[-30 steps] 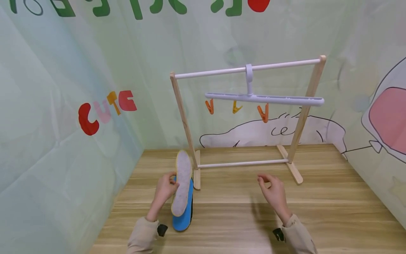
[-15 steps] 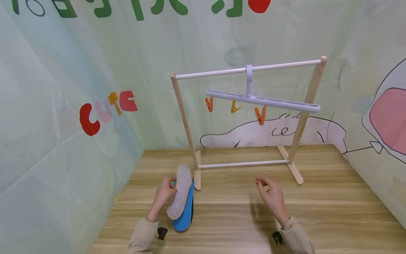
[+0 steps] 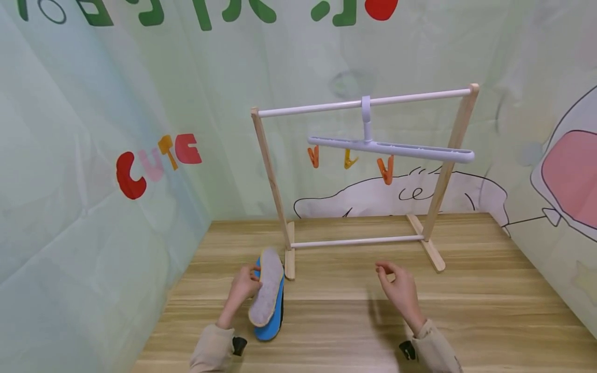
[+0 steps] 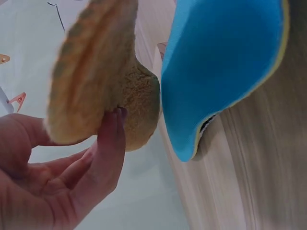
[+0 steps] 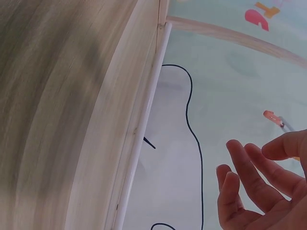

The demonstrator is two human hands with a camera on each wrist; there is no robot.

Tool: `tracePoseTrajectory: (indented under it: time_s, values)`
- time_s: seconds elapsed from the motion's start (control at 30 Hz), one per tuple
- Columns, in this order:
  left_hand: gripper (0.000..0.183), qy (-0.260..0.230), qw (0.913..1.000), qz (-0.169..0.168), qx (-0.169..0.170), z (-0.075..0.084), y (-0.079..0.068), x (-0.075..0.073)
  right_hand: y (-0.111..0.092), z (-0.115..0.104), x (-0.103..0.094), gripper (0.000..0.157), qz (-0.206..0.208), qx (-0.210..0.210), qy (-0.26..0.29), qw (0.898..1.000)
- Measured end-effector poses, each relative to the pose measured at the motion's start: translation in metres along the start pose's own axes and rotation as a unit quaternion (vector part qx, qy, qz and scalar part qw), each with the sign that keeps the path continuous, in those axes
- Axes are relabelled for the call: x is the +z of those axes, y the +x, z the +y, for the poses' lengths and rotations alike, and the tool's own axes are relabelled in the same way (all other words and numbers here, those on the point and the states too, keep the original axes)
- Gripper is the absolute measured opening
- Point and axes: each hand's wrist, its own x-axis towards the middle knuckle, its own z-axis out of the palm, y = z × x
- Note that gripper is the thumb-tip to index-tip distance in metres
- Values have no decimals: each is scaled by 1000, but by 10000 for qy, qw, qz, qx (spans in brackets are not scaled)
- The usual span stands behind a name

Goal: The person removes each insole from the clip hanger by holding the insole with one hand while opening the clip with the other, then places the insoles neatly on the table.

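Note:
My left hand (image 3: 244,284) pinches the left edge of a grey-topped insole (image 3: 268,287) between thumb and fingers. Fuzzy tan pile covers the other face of this insole (image 4: 91,72) in the left wrist view. Below it, partly hidden, lies a blue insole (image 3: 269,330) with a yellowish edge (image 4: 216,57). A dark layer shows along the blue one's right side. My right hand (image 3: 400,290) hovers over the right part of the table, its fingers (image 5: 252,184) loosely bent and holding nothing.
A wooden rack with white rods (image 3: 356,241) stands at the back of the wooden table (image 3: 336,321). From its top rod hangs a lavender hanger (image 3: 392,148) carrying orange clothespins (image 3: 386,170) and a yellow clothespin (image 3: 349,159). Printed cloth (image 3: 224,72) encloses the back and sides.
The left hand has brought the grey insole lower and nearer, tilting it so that it covers more of the blue one. The hanger sways slightly. My right hand barely moves.

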Motion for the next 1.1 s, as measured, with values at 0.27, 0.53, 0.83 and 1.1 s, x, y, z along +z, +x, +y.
tracePoseTrajectory:
  time_s: [0.27, 0.53, 0.83, 1.1]
  values:
    - [42, 1, 10000, -13, 9, -2, -3, 3, -1, 2, 0, 15, 13, -59, 90, 9999]
    - [45, -748, 9963, -370, 190, -90, 40, 46, -1, 1, -1, 15, -23, -37, 126, 9999]
    - [59, -77, 9979, -452, -453, -168, 82, 85, -3, 2, -1, 15, -5, -42, 71, 10000]
    - [59, -304, 9975, -565, -311, -155, 70, 79, -6, 4, 1, 14, 21, -55, 109, 9999]
